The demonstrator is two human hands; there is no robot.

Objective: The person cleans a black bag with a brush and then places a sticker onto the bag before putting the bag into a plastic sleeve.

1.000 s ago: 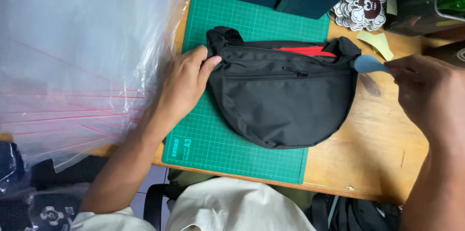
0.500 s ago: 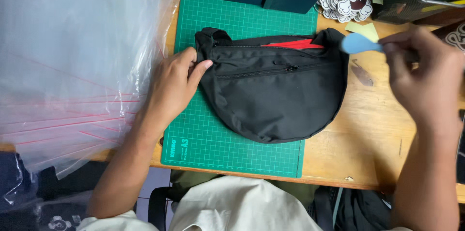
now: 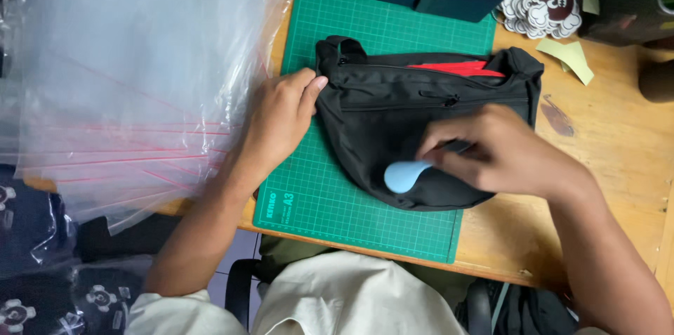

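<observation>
Plastic bags (image 3: 133, 75): clear stack with red seal lines, covering the left of the wooden table (image 3: 618, 159).
Cutting mat (image 3: 337, 194): green, gridded, under the pouch.
Waist pouch (image 3: 393, 107): black, lying flat, mostly on the mat, right end over bare wood; red lining visible at top opening.
Left hand (image 3: 277, 124): fingers loosely spread, flat on the pouch's left end, pinning it.
Right hand (image 3: 491, 149): closed around a pale blue rounded tool (image 3: 406, 175), its tip pressed on the pouch's lower front.
</observation>
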